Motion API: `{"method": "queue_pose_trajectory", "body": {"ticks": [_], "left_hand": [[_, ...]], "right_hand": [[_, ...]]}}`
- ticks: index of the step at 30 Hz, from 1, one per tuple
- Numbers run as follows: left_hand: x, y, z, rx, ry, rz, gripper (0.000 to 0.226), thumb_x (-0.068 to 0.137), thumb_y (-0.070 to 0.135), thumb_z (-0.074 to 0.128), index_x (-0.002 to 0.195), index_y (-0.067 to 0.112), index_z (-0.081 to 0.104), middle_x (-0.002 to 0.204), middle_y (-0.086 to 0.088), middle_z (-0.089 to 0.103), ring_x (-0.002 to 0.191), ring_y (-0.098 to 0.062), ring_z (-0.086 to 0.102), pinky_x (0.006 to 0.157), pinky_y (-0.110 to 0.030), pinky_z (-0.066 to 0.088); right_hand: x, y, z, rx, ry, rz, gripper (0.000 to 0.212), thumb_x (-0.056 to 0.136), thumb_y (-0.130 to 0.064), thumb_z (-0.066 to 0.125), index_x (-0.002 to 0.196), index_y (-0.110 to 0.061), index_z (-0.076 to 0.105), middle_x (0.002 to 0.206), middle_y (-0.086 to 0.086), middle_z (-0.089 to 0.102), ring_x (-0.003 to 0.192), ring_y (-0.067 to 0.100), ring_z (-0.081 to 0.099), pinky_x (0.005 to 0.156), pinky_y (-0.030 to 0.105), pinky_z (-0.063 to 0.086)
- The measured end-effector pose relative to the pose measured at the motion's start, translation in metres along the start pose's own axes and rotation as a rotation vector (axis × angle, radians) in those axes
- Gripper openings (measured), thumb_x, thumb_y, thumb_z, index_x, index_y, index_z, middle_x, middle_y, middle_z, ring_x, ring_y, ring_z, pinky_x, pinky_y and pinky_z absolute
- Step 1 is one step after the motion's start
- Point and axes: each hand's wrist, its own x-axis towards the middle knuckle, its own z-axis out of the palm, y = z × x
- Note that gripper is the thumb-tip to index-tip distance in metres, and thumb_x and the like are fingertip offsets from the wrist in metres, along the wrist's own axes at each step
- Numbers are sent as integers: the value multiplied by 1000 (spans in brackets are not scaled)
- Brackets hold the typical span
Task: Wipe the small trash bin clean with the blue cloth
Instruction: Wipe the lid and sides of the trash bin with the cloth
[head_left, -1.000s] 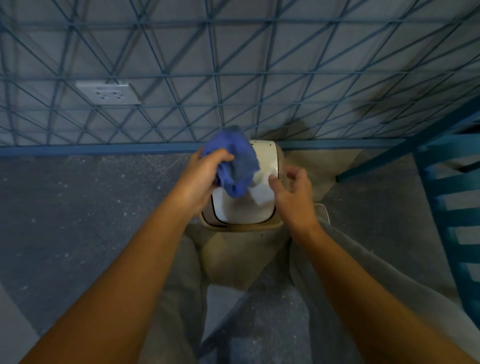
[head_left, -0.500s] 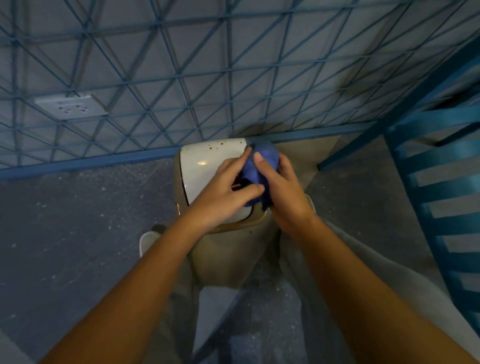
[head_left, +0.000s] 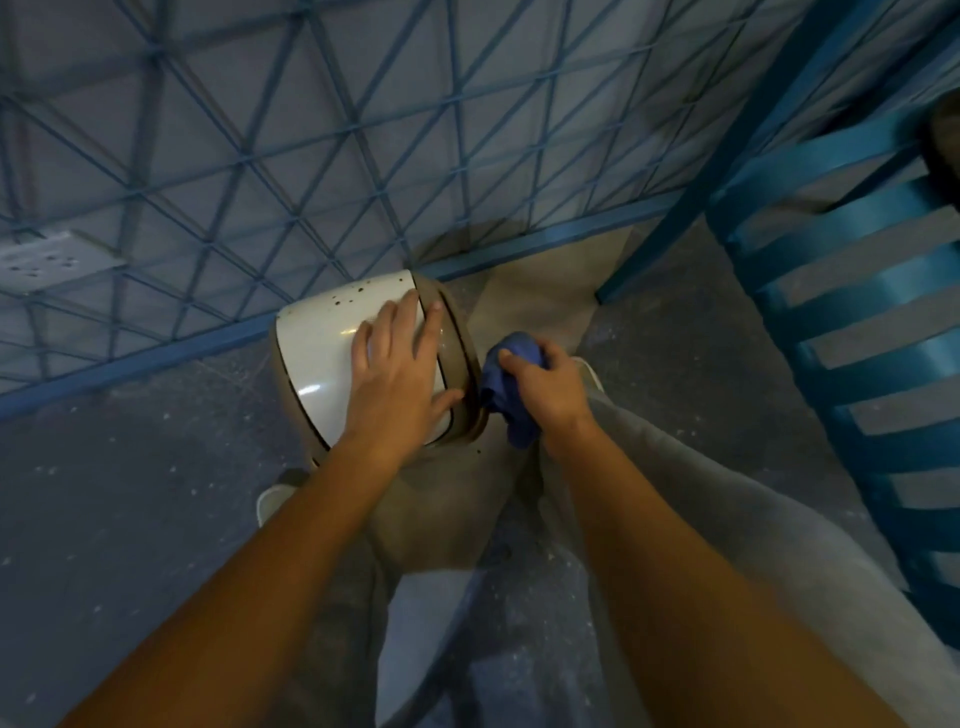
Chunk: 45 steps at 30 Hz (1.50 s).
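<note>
Blue chair near bin; right fingers clutch cloth, left fingers flat on lid.

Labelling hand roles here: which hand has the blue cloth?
The right hand, which grips the bunched blue cloth beside the trash bin; the left hand lies flat on the bin's white lid, holding nothing.

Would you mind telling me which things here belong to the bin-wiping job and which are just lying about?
Job in hand:
- bin, its white lid spotted with dirt
- cloth
- left hand, flat on the lid
- right hand, gripping the cloth beside the bin

Just lying about:
- chair
- socket
</note>
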Motion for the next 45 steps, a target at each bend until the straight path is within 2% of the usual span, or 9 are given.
{"method": "queue_pose_trajectory", "body": {"ticks": [4,8,16,22,27,32,34,41,45], "left_hand": [[-4,-10,5,-5,16,-9,92,65,40,77,141,14,33,151,-21,24,139,-46,18,109,-58,11],[-8,-20,4,-102,-50,-25,100,72,40,72,147,19,8,158,-6,-2,145,-31,-7,115,-48,-6],[-10,-25,3,-67,-115,-15,108,77,48,64,144,14,-14,156,-4,-15,143,-29,-16,113,-44,-12],[-9,-29,2,-86,-113,-9,107,77,46,65,144,15,-13,156,-4,-15,143,-29,-16,113,-45,-13],[-9,-30,4,-78,-107,-15,106,78,46,65,145,13,-11,156,-5,-14,143,-31,-15,114,-47,-10],[-9,-29,3,-63,-114,-18,106,78,46,64,145,14,-12,156,-5,-15,143,-31,-15,114,-48,-9],[-9,-29,3,-61,-118,-13,106,78,47,63,145,14,-13,156,-4,-15,143,-31,-16,114,-48,-9],[-9,-29,3,-51,-131,-15,106,78,49,62,145,13,-13,156,-5,-17,143,-31,-17,114,-47,-11],[-9,-28,3,-43,-123,-13,106,78,48,63,145,12,-11,156,-5,-16,143,-32,-16,114,-47,-11]], "right_hand": [[-14,5,12,15,-129,-105,44,88,-17,60,129,-7,48,129,10,55,105,13,48,91,20,37],[-22,13,19,-34,-171,-161,48,88,-14,61,133,-7,46,133,11,54,118,20,50,86,10,32],[-5,16,36,-490,-110,-329,37,86,-16,58,122,-17,58,120,17,54,113,33,51,103,40,39],[20,-2,46,-587,-91,-354,32,88,-15,53,119,-19,59,124,15,48,118,33,43,100,42,39],[31,-14,49,-534,-109,-386,34,89,-20,55,123,-18,57,122,16,55,112,30,52,96,36,40],[15,-19,49,-131,-122,-331,31,92,-22,54,118,-6,58,112,15,64,94,19,56,87,29,44],[16,-27,54,-34,-99,-380,31,91,-22,56,115,-3,59,111,17,64,97,24,58,89,31,45],[35,-17,69,-12,-95,-363,28,91,-24,52,103,-1,62,101,24,64,95,34,61,91,49,48],[48,-9,65,-182,-148,-258,31,94,-28,47,115,-8,59,114,24,59,106,35,56,98,49,44]]}}
